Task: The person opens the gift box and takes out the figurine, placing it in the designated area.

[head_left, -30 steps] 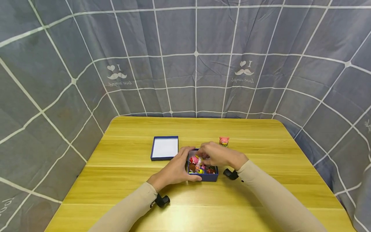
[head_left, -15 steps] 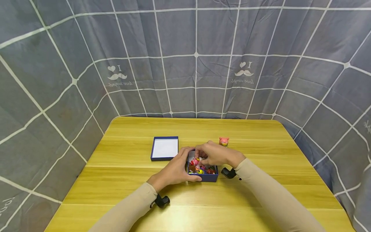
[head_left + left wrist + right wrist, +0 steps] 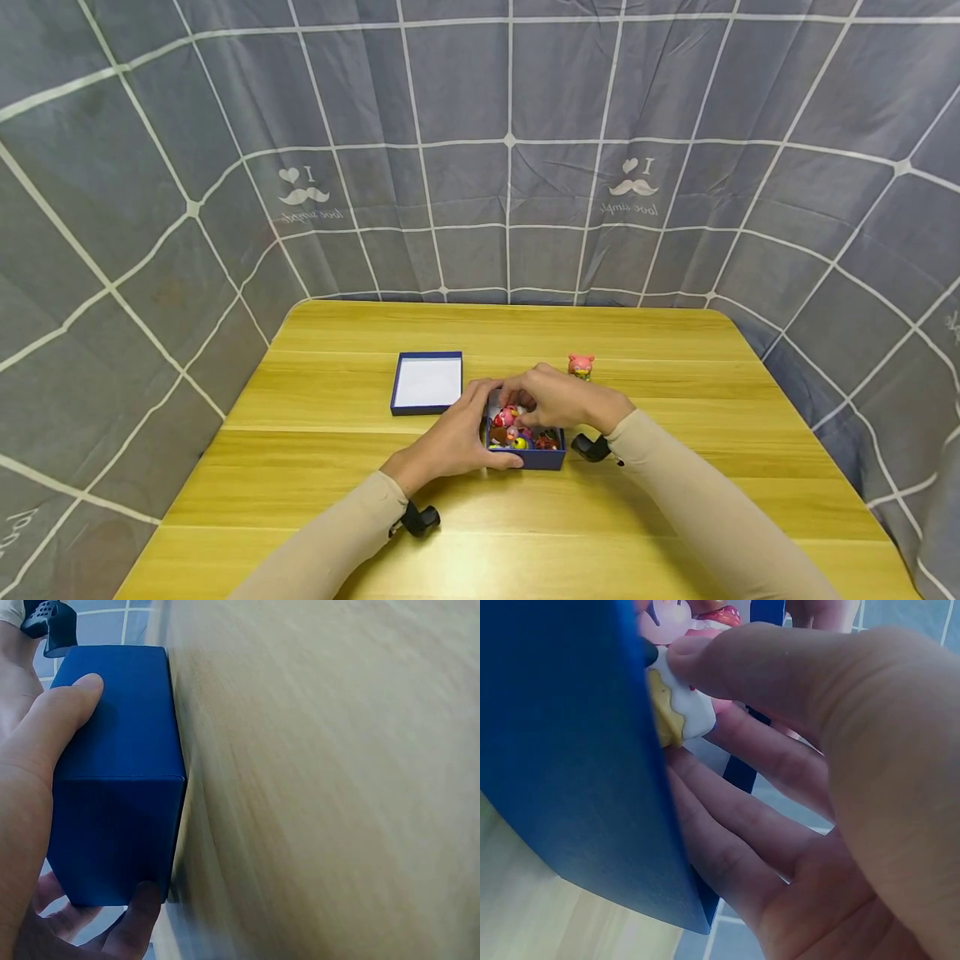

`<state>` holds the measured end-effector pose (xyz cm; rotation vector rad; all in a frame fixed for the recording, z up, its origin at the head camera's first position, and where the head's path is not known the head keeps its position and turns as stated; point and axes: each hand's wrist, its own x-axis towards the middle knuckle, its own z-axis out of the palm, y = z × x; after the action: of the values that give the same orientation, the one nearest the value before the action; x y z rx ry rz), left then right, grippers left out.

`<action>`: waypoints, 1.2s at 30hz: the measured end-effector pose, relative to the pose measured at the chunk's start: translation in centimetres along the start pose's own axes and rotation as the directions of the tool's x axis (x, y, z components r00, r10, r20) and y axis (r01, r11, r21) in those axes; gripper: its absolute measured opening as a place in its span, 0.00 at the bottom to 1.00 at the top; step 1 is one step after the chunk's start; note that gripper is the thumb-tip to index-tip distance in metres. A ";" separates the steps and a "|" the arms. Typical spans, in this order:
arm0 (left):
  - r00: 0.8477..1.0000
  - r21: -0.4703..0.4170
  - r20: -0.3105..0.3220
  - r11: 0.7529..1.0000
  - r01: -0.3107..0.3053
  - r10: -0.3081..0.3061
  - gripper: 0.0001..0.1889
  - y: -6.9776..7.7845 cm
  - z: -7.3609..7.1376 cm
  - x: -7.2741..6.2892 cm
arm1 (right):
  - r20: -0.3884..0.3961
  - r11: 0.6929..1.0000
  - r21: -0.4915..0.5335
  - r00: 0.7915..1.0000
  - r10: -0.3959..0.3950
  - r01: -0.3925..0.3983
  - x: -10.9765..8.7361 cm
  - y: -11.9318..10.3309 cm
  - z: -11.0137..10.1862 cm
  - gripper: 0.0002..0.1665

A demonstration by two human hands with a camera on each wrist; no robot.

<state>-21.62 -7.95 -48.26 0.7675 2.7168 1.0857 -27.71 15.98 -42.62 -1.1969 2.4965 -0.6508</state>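
A dark blue open box (image 3: 538, 459) stands on the table, packed with several small colourful toy figures (image 3: 519, 443). My left hand (image 3: 453, 437) grips the box, with its thumb on the near wall and fingers round the left and far sides. Over the box, my right hand (image 3: 558, 398) reaches in from the right. In the right wrist view, its thumb and fingers pinch a white, yellow and pink toy figure (image 3: 694, 709) inside the box. Part of that figure is hidden by the box wall (image 3: 570, 750) and the thumb.
A shallow blue lid (image 3: 427, 383) with a white inside lies left of the box. Behind my right hand stands a pink toy figure (image 3: 581, 365). The wooden table (image 3: 337, 467) is bounded by a grey checked curtain (image 3: 465, 183).
My right hand has shifted slightly left and deeper over the box, and the toys under it have moved a little. The left hand keeps its grip on the box.
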 end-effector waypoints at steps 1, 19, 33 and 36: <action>1.000 -0.001 0.000 1.000 -0.001 0.001 0.66 0.0 0.0 0.0 | 0.002 1.000 0.000 1.000 -0.003 0.003 0.0 0.0 0.0 0.17; 1.000 0.001 -0.003 1.000 -0.006 0.006 0.66 0.3 0.1 -0.1 | -0.039 0.999 -0.016 0.998 -0.043 0.043 -0.5 0.1 0.2 0.16; 1.000 -0.014 -0.009 1.000 -0.005 0.005 0.66 0.2 0.2 0.0 | -0.073 0.997 -0.027 0.995 -0.070 0.069 -1.6 0.1 -0.6 0.23; 1.000 -0.014 -0.005 1.000 -0.002 0.002 0.65 0.2 0.2 -0.1 | -0.078 0.997 -0.018 0.994 -0.082 0.081 -1.7 0.2 -0.7 0.24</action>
<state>-21.37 -7.76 -48.21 0.7667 2.7105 1.1070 -27.05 17.63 -42.01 -1.3089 2.5316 -0.7145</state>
